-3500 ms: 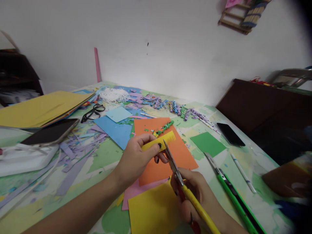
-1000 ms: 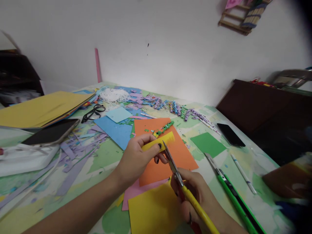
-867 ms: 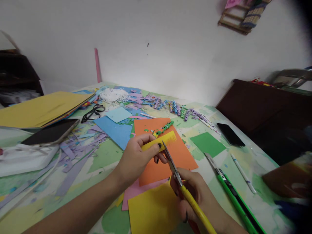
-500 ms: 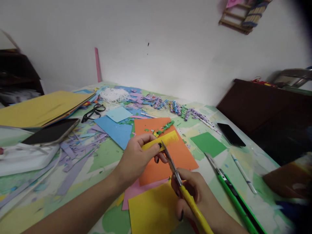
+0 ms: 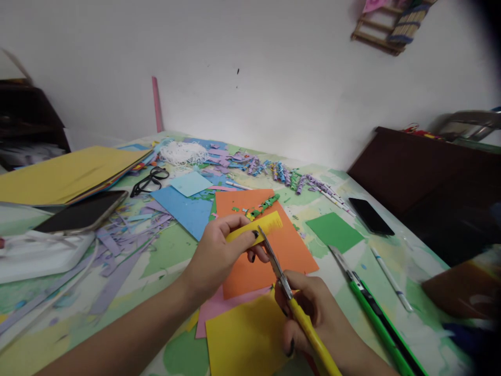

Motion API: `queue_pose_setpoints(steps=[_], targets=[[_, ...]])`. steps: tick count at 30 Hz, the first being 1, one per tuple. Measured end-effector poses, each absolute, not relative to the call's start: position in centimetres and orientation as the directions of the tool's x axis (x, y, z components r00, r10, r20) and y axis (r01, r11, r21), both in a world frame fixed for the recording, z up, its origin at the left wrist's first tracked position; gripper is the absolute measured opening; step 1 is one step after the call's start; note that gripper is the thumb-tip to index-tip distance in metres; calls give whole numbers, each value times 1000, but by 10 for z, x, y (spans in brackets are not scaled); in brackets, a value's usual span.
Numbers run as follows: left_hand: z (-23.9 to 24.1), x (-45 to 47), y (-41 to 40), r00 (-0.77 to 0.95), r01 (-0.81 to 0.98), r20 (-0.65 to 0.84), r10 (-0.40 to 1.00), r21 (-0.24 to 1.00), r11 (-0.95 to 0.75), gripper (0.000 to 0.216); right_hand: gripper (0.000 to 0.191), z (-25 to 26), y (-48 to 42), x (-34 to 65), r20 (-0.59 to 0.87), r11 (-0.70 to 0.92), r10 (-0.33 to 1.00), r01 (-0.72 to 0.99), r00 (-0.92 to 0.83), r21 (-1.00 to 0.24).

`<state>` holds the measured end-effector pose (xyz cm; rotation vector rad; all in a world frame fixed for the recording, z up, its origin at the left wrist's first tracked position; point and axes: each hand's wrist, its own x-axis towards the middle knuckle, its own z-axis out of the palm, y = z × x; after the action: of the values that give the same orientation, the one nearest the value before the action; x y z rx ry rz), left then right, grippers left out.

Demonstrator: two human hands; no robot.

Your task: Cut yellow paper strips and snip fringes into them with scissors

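Note:
Between the thumb and fingers of my left hand (image 5: pixel 225 245) is a strip of yellow paper (image 5: pixel 270 223), its far end cut into a fine fringe. My right hand (image 5: pixel 313 308) grips yellow-handled scissors (image 5: pixel 287 290), fingers through the handles. The blade tips meet the strip's lower edge, close to my left thumb. Beneath the hands lie an orange sheet (image 5: pixel 250 277), a pink sheet (image 5: pixel 213 313) and a yellow sheet (image 5: pixel 242 334). A green fringed paper roll (image 5: pixel 266 207) rests on the orange sheet, just beyond the strip.
On the right lie a green box cutter (image 5: pixel 370 303) with its blade out, a paper stick (image 5: pixel 391 279), a green square (image 5: pixel 334 235) and a black phone (image 5: pixel 371 216). Leftward are purple scraps (image 5: pixel 121 266), glasses (image 5: pixel 151 181), another phone (image 5: pixel 84 211) and a yellow folder (image 5: pixel 74 172).
The yellow strip has shifted slightly left, and its fringed end looks sharper and less blurred. Both hands and the scissors have barely moved.

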<state>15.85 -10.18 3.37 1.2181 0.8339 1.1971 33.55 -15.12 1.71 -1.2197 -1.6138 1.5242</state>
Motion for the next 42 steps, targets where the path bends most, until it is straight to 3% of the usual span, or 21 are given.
queue_pose_setpoints(steps=[6, 15, 21, 42], targets=[[29, 158, -100, 245, -298, 136, 960, 953, -59, 11, 58, 13, -151, 338, -135, -58, 900, 195, -414, -979], [32, 159, -102, 219, -222, 127, 967, 972, -77, 13, 73, 8, -152, 342, -109, -20, 898, 209, -427, -978], [33, 162, -101, 206, -207, 122, 971, 975, -79, 15, 71, 3, -153, 345, -43, 38, 901, 178, -431, -983], [34, 161, -101, 199, -190, 120, 973, 978, -82, 14, 61, 6, -150, 340, -113, -42, 905, 176, -411, -983]])
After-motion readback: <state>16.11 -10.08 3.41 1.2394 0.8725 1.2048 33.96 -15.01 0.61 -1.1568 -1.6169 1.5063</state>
